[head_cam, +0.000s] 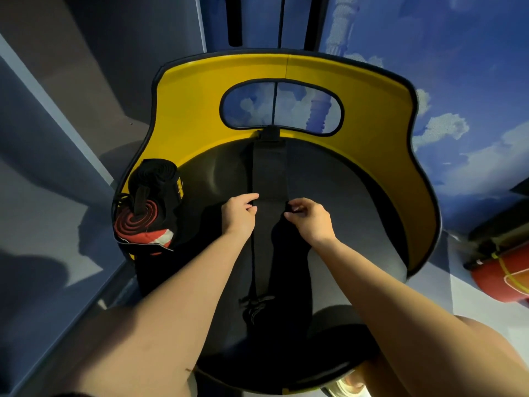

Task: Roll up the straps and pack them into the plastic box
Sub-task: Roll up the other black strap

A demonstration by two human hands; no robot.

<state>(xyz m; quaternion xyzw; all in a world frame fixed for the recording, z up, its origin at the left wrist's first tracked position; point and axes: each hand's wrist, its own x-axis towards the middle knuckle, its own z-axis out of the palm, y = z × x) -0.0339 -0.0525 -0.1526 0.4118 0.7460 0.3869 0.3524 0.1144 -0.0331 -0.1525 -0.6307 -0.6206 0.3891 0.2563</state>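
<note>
Yellow curved seat back (200,110), black-edged, with an oval window cut-out (282,106). Dark round seat pad (343,196) below it. Blue wall with painted white clouds (446,127) behind, right. Red cylinder (498,277) at right edge, partly cropped.

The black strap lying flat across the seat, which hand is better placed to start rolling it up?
Probably the right hand: its fingers pinch the black strap at its edge. The left hand grips the opposite edge, so it could steady the strap.

Sky-mural wall (458,67) (blue, cloudy)
</note>
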